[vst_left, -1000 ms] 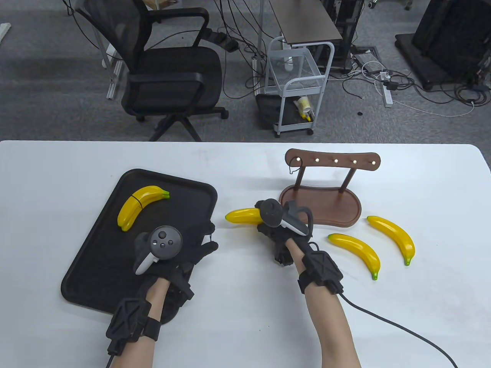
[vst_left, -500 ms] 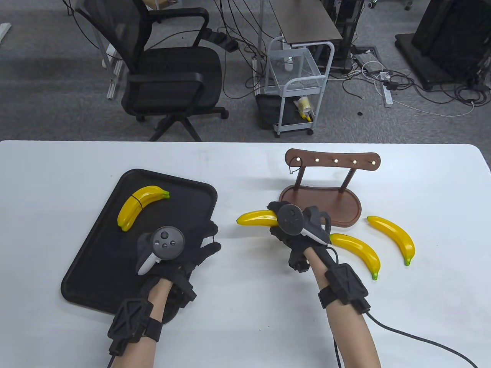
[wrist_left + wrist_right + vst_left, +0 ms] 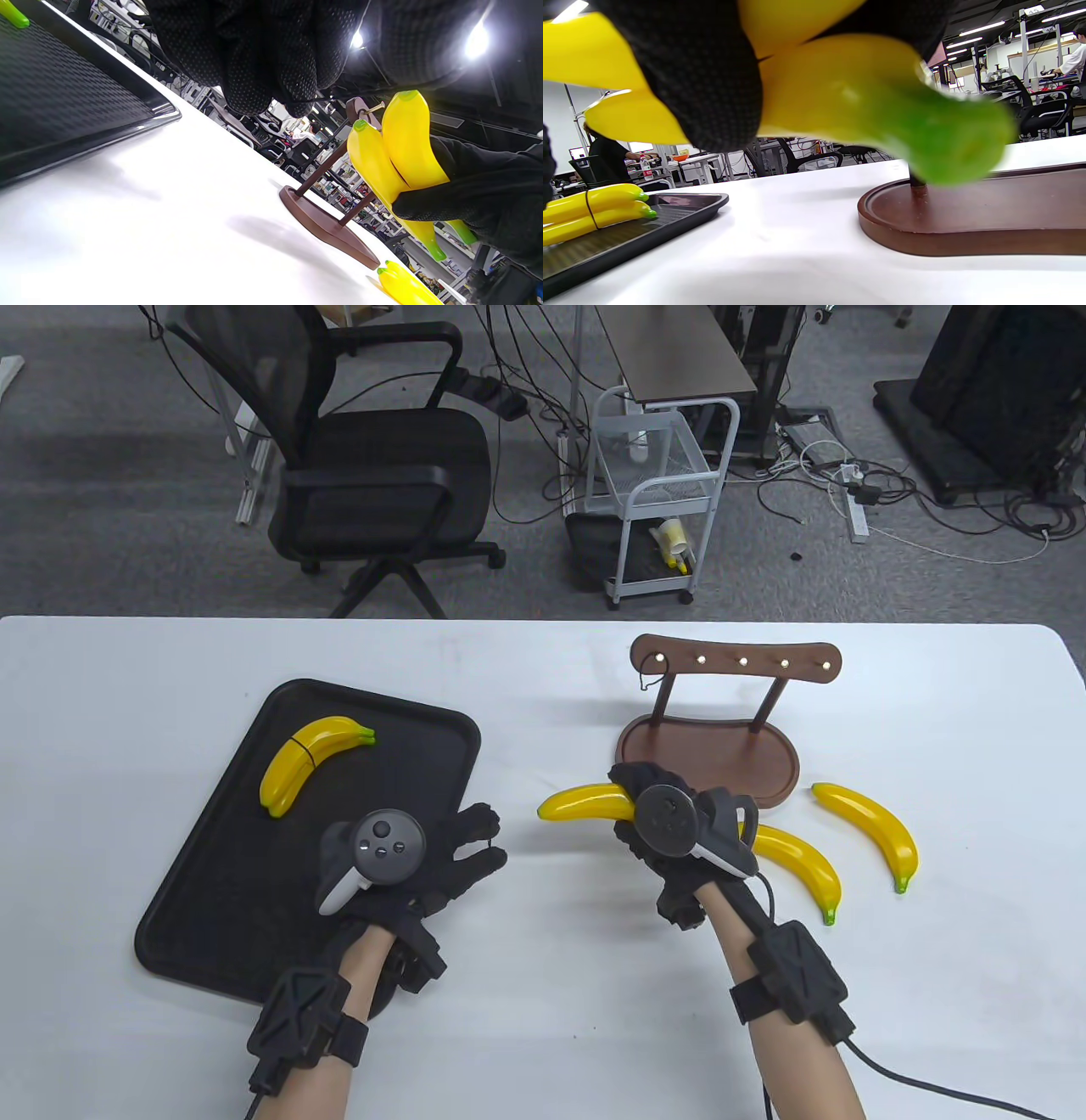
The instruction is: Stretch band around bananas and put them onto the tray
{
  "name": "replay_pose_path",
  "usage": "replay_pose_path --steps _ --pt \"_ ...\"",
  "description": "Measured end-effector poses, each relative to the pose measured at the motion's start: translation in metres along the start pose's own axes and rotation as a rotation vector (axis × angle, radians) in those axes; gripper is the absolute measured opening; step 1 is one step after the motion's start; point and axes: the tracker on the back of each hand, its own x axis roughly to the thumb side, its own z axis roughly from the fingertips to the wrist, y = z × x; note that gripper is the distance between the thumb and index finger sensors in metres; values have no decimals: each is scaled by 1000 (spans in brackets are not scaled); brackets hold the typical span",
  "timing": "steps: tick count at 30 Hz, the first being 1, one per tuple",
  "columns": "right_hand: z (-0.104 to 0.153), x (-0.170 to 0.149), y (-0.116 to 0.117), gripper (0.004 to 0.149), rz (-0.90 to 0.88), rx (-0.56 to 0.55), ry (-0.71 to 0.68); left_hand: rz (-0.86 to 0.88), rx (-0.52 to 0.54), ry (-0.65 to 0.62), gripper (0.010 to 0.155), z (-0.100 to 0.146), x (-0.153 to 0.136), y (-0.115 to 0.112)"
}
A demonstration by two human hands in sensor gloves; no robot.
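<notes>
My right hand point(image 3: 632, 808) grips two yellow bananas point(image 3: 585, 803) side by side just above the table, in front of the wooden rack. In the left wrist view this pair point(image 3: 398, 148) points up, with my right hand's fingers point(image 3: 466, 199) wrapped round the lower part. My left hand point(image 3: 479, 844) hovers at the right edge of the black tray point(image 3: 212, 899). Its fingertips point(image 3: 263, 55) pinch a thin black band point(image 3: 489, 838). A banded banana pair point(image 3: 310, 759) lies on the tray's far part.
A brown wooden peg rack point(image 3: 708, 746) stands behind my right hand, with a spare band point(image 3: 649, 674) hanging from its left peg. Two loose bananas point(image 3: 797, 861) point(image 3: 874, 823) lie to the right. An office chair and a cart stand beyond the table.
My right hand has carried its bananas to the right and a little nearer to me. The left hand has drifted right, towards the bananas, past the tray's edge.
</notes>
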Motion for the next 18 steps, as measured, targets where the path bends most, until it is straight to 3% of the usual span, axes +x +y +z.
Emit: replay_pose_path --steps 6,9,18 --pt "7 3 2 70 5 -4 -17 52 -24 -8 66 -1 5 -2" --pt "8 5 2 70 -7 -7 -25 95 -94 1 69 -3 4 -6" --pt "12 22 2 70 0 -5 -86 186 -123 1 74 -6 3 -9"
